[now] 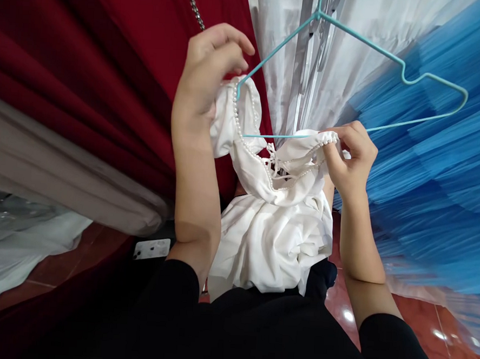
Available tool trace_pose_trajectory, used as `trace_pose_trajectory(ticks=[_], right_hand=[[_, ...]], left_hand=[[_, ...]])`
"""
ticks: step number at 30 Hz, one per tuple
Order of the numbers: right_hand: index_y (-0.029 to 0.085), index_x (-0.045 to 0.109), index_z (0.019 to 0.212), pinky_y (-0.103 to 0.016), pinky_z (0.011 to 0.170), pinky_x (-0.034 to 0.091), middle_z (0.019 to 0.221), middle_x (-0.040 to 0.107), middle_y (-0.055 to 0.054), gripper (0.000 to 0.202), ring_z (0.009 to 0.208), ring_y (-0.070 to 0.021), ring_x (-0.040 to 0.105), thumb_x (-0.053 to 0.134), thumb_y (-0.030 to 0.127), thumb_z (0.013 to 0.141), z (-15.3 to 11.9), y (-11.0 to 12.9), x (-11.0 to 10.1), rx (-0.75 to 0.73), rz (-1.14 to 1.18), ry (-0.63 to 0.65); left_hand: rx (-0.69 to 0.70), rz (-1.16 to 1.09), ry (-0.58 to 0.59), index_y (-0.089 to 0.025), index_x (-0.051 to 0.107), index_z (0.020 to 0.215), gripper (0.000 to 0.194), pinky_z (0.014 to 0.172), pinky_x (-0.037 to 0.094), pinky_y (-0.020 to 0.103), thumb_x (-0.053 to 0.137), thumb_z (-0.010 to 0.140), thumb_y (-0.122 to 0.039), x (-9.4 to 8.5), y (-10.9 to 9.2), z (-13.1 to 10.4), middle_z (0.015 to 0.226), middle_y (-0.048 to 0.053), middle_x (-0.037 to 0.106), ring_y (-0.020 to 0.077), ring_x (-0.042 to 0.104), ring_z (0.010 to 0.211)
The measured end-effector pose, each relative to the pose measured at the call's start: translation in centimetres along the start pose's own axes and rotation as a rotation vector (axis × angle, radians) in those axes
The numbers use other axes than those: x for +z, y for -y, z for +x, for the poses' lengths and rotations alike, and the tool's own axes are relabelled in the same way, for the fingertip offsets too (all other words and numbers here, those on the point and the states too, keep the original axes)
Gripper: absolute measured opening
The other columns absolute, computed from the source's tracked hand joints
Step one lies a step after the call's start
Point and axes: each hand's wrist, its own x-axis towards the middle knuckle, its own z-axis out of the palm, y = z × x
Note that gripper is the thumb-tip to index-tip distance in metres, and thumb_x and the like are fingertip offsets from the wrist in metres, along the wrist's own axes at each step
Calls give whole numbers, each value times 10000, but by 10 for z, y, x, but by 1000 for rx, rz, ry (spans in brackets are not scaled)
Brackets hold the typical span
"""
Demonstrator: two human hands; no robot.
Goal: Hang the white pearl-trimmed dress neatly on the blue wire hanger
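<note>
A white dress [277, 236] with pearl-like beading along its neckline hangs in front of my body. Its left shoulder lies over one end of a light-blue wire hanger [362, 39]. My left hand [214, 64] is curled at that shoulder, the sleeve fabric against its palm; some of its fingers are hidden. With thumb and fingers, my right hand [353, 156] pinches the beaded edge of the other shoulder. The hanger's lower bar passes behind this edge, and its right end sticks out beyond the dress.
Dark red fabric [141, 60] hangs at the left, above beige cloth [62, 163]. Blue layered tulle [439, 175] fills the right side. Behind the hanger are white fabric [272, 46] and a metal rail [303, 69]. A phone [151, 249] lies at lower left; red floor tiles [422, 320] show below.
</note>
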Motion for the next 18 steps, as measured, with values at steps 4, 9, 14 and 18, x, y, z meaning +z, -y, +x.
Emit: trace_pose_trajectory(ticks=[4, 9, 14, 18], right_hand=[[279, 725, 939, -429, 778, 574, 827, 634, -34, 206, 813, -201, 619, 571, 398, 1004, 0, -2, 2, -16, -12, 12], [285, 734, 947, -423, 773, 571, 834, 626, -31, 168, 816, -200, 609, 591, 362, 986, -2, -2, 8, 12, 12, 5], [270, 737, 916, -396, 729, 547, 807, 608, -13, 132, 764, -175, 565, 612, 246, 951, 0, 1, 9, -5, 42, -21], [283, 741, 1000, -394, 749, 553, 854, 630, -29, 153, 803, -181, 580, 600, 238, 963, 2, 4, 7, -21, 15, 13]], left_hand=[[222, -94, -110, -103, 653, 861, 273, 676, 504, 170, 504, 810, 120, -3, -3, -14, 784, -31, 634, 79, 635, 791], [243, -271, -117, -244, 711, 834, 152, 546, 505, 274, 627, 961, -250, 6, -22, -88, 742, 15, 625, 132, 583, 614], [-382, -199, 401, -151, 754, 983, 471, 614, 635, 342, 617, 983, -602, 31, 12, -139, 848, 127, 788, 236, 769, 706], [-328, -607, 57, -226, 630, 1216, 403, 1076, 586, 421, 645, 972, -547, 60, 40, -139, 1288, 114, 739, 266, 718, 1243]])
